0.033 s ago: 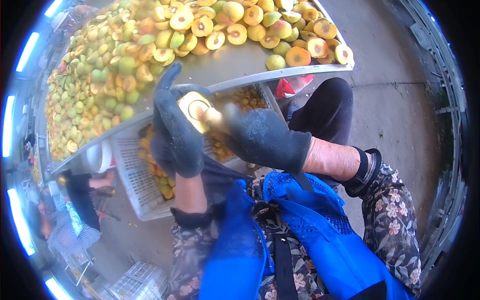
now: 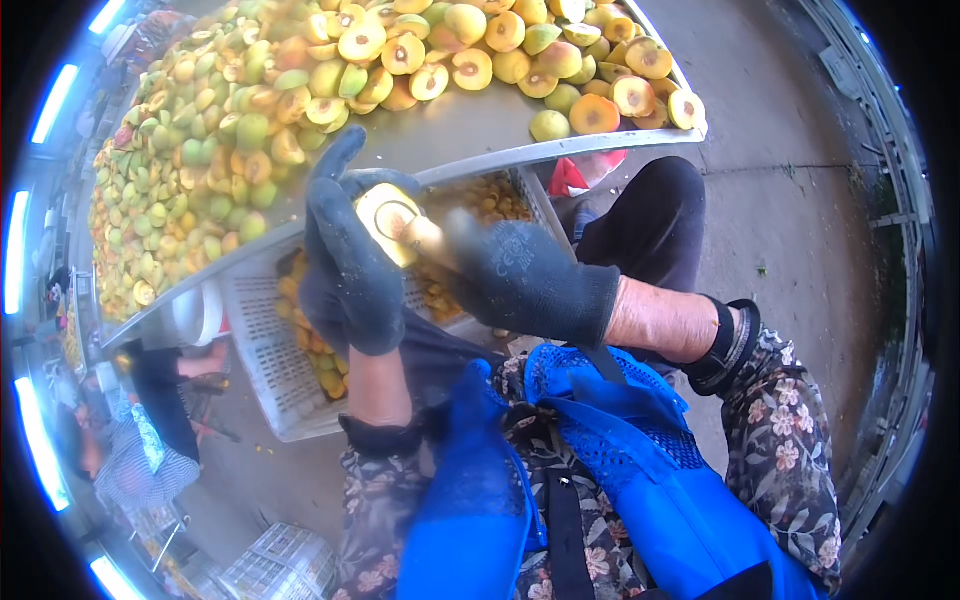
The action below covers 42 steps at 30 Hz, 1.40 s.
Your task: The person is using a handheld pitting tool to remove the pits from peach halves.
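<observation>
My left hand, in a dark glove, holds a pale yellow fruit half, its cut face turned toward my right hand. My right hand, gloved alike, is closed around a small tool with a light tan handle; a curved loop at its end lies against the cut face. Both hands are in front of a metal table's rim, below a large heap of halved yellow and greenish fruit. My right fingertips are blurred.
A white perforated crate with yellow fruit stands below the table. A white bucket is under the left side, and a red-and-white bag beyond my knee. Another person is at the lower left, near another pale crate.
</observation>
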Each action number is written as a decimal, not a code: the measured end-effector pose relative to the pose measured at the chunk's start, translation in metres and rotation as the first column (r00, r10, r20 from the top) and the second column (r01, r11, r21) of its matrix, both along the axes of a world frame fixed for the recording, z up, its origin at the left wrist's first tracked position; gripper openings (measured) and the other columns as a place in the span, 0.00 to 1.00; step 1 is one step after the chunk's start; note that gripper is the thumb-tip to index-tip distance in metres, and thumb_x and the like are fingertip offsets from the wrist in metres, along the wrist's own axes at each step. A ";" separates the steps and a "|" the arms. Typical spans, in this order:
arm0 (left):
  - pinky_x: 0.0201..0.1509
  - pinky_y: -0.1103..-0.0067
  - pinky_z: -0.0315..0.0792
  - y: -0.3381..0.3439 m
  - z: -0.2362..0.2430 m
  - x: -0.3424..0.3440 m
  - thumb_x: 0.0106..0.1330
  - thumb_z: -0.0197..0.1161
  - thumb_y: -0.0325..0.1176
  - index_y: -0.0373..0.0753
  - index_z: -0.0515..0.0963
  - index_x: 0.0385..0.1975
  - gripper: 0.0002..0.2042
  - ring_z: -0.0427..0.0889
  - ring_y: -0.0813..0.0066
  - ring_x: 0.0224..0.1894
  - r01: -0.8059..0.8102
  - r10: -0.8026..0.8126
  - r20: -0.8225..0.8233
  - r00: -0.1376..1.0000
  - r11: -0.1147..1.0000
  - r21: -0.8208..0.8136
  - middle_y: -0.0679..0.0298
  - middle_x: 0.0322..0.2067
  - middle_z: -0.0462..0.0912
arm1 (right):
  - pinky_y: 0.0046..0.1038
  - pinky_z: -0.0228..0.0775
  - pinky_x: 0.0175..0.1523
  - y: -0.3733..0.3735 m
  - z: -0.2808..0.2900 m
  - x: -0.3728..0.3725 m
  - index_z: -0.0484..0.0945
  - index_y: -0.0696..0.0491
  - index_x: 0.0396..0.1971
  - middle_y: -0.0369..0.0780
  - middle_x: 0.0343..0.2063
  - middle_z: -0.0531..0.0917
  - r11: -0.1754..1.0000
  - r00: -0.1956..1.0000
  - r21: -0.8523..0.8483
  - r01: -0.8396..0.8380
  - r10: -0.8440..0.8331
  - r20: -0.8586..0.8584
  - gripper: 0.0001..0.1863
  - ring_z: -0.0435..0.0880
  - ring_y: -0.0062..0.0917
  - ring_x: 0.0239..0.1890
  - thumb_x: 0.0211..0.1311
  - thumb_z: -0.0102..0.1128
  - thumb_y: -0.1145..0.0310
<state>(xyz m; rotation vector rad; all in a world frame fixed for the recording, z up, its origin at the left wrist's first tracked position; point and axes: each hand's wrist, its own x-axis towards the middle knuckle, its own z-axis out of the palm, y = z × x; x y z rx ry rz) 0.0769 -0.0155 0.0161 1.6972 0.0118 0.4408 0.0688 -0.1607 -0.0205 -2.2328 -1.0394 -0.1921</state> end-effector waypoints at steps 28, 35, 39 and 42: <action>0.43 0.71 0.75 0.009 -0.017 -0.046 0.60 0.67 0.38 0.29 0.68 0.47 0.23 0.81 0.66 0.41 -0.120 0.103 -0.175 0.979 0.989 -0.092 0.53 0.42 0.80 | 0.40 0.69 0.22 0.005 -0.002 -0.023 0.68 0.49 0.52 0.44 0.24 0.75 1.000 1.000 0.020 -0.023 0.023 -0.013 0.24 0.78 0.40 0.18 0.53 0.59 0.69; 0.53 0.72 0.73 0.037 -0.049 -0.051 0.60 0.66 0.33 0.29 0.59 0.63 0.33 0.77 0.66 0.51 -0.228 0.225 0.072 0.972 0.806 0.547 0.50 0.53 0.74 | 0.33 0.63 0.18 0.005 -0.015 -0.024 0.59 0.43 0.66 0.36 0.24 0.72 0.998 0.991 -0.071 0.003 0.006 0.133 0.36 0.75 0.27 0.16 0.54 0.55 0.74; 0.56 0.72 0.72 0.032 -0.045 -0.044 0.62 0.64 0.30 0.30 0.55 0.66 0.34 0.75 0.67 0.53 -0.157 0.222 -0.072 0.972 0.851 0.501 0.51 0.56 0.71 | 0.36 0.64 0.19 0.008 -0.025 -0.017 0.62 0.44 0.64 0.39 0.25 0.72 0.998 0.995 0.023 -0.065 0.063 0.073 0.33 0.75 0.31 0.16 0.56 0.54 0.73; 0.47 0.76 0.74 0.018 -0.030 -0.036 0.65 0.60 0.31 0.31 0.63 0.54 0.20 0.79 0.72 0.42 -0.173 0.191 0.012 0.981 0.859 0.482 0.57 0.44 0.78 | 0.41 0.66 0.21 0.007 -0.020 -0.013 0.65 0.51 0.51 0.44 0.22 0.74 0.986 0.993 0.149 -0.071 0.085 -0.085 0.22 0.77 0.39 0.18 0.54 0.55 0.71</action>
